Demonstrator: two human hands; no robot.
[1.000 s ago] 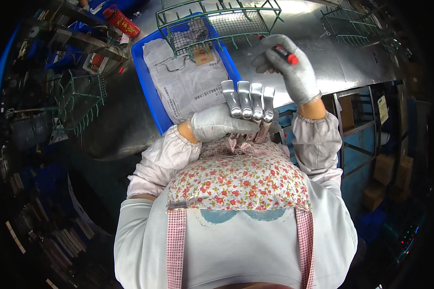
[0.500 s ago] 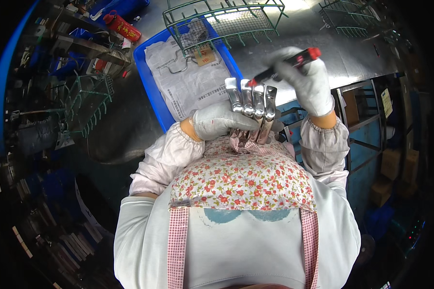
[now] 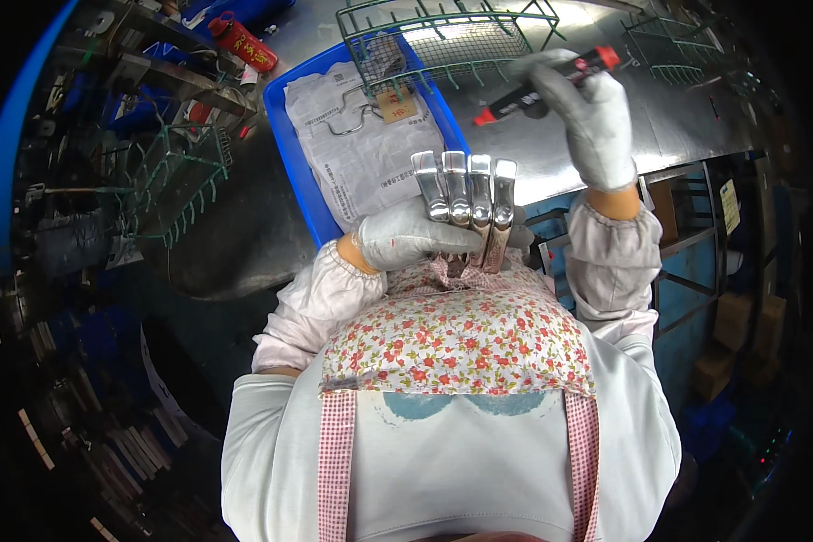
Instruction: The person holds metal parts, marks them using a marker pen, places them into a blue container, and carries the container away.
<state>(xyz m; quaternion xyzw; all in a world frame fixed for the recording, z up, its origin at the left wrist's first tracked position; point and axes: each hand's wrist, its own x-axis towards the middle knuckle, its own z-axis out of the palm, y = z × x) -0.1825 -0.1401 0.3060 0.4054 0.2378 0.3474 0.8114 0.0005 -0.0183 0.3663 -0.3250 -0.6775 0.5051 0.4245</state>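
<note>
Both of my hands wear pale grey-white gloves. My left hand (image 3: 415, 238) is closed around several shiny curved metal pieces (image 3: 459, 188), standing side by side in a row in front of my apron. Their flared, rounded ends point away from me, and their lower parts rest against the apron. Up and to the right, my right hand (image 3: 594, 126) grips a black marker pen (image 3: 511, 108) with red ends. The pen slants down to the left, its lower red end apart from the metal pieces.
Beyond my left hand lies a blue tray (image 3: 293, 165) lined with printed paper, with bent wire hooks (image 3: 345, 126) and a tan tag (image 3: 396, 106). A green wire rack (image 3: 452, 45) overlaps its far corner. A red bottle (image 3: 244, 43) stands back left; another green rack (image 3: 182, 176) is at left.
My right hand has lifted the marker pen up and away from the metal pieces, where its red end had been close. The left hand keeps its grip, with the pieces slightly lower.
</note>
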